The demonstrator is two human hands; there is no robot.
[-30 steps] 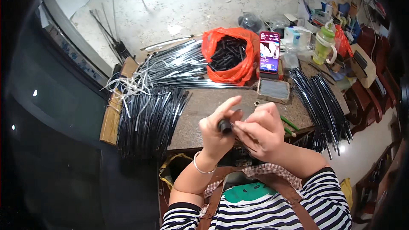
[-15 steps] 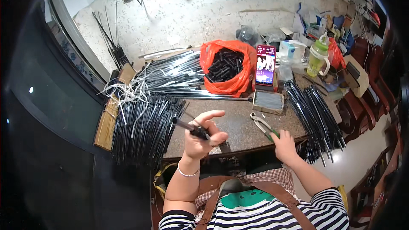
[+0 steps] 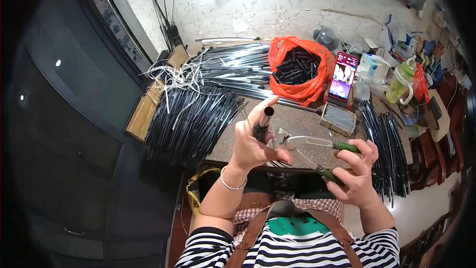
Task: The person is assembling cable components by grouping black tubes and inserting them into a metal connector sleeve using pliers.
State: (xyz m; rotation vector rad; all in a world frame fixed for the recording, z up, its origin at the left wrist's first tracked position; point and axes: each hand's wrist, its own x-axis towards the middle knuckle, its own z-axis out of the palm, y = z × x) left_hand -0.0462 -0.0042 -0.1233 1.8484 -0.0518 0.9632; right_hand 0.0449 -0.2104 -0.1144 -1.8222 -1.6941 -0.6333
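My left hand [image 3: 248,146] holds a dark metal tube [image 3: 267,117] above the front of the table, its round hollow end pointing up. A black fitting sits at the tube's lower part, partly hidden by my fingers. My thumb is stretched out to the right. In my right hand [image 3: 358,171] is a pair of green-handled pincers [image 3: 317,141], the handles spread apart. The pincers' head lies beside the tube, close to my left fingers; whether it touches the fitting I cannot tell.
An orange plastic bag [image 3: 302,93] of black fittings stands behind my hands. Black rods [image 3: 196,126] lie left, silvery rods [image 3: 233,64] behind them, more black rods [image 3: 384,139] right. A small box [image 3: 338,118], a phone [image 3: 342,82] and a green bottle [image 3: 399,84] stand nearby.
My right hand has lifted the pincers off the table and brought them to the tube, handles spread. The tube in my left hand has turned end-up. The view has shifted.
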